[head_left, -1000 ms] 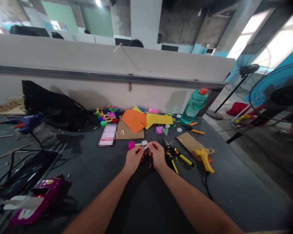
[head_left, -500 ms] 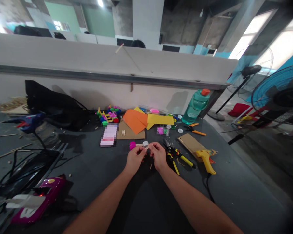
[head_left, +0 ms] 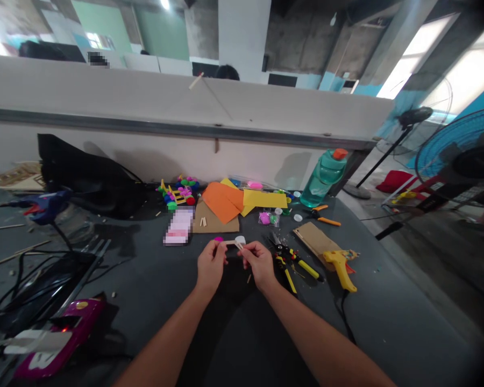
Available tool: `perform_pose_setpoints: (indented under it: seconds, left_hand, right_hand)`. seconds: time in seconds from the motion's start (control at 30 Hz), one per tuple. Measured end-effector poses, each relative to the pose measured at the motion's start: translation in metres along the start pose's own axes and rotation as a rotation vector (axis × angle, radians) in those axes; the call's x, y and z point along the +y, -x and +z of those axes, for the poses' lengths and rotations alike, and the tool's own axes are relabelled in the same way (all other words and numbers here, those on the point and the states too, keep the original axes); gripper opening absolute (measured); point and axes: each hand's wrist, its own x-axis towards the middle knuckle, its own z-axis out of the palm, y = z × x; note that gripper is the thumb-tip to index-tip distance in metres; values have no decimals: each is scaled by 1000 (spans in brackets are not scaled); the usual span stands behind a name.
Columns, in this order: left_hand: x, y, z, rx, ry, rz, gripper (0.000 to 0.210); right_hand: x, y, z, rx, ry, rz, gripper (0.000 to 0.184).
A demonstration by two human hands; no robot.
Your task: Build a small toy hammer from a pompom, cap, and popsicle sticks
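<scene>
In the head view my left hand [head_left: 210, 264] is closed in a pinch at the left end of a pale wooden stick [head_left: 229, 243]. My right hand [head_left: 258, 263] pinches a short wooden stick [head_left: 239, 246], whose tip points up and left. Just beyond the fingers sit a magenta round piece [head_left: 218, 238], partly hidden by my left hand, and a white round piece [head_left: 240, 239]. A small loose stick [head_left: 249, 278] lies on the dark table below my right hand. Pliers with yellow-black handles [head_left: 306, 268] lie right of that hand.
A yellow glue gun [head_left: 341, 266] rests over a cardboard piece [head_left: 312, 236]. Behind stand orange paper [head_left: 223, 199], a teal bottle [head_left: 320, 180] and colourful small models [head_left: 179, 193]. A magenta power strip [head_left: 75, 328] with cables lies left. A fan [head_left: 463, 156] stands right.
My left hand has moved a little left, away from my right hand, and now covers more of the magenta piece. The right hand stays nearly in place.
</scene>
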Motion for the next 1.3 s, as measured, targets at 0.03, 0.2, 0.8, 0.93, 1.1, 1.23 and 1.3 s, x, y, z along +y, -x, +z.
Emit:
perform_pose_setpoints:
  seconds: [0.03, 0.2, 0.8, 0.93, 1.1, 1.23, 1.3]
  left_hand:
    - [0, -1, -1, 20, -6, -10, 28]
    - [-3, -1, 2, -80, -13, 50, 18]
    - [2, 11, 14, -166, 586, -240, 35]
    - [-4, 19, 25, -258, 391, -208, 30]
    - [-14, 24, 38, -299, 121, -103, 25]
    - [-15, 17, 45, -372, 47, -141, 25]
    - [-12, 12, 49, -436, 114, -193, 25]
  right_hand:
    - [0, 0, -1, 16, -10, 1, 12]
    - [-3, 1, -1, 19, -118, 48, 16]
    - [-112, 15, -16, 51, 470, -193, 28]
    - [-128, 21, -52, 23, 968, -305, 28]
    - [-86, 43, -92, 23, 1726, -102, 71]
    - [-61, 47, -105, -3, 1782, 82, 81]
    - [-59, 41, -109, 34, 1716, 102, 77]
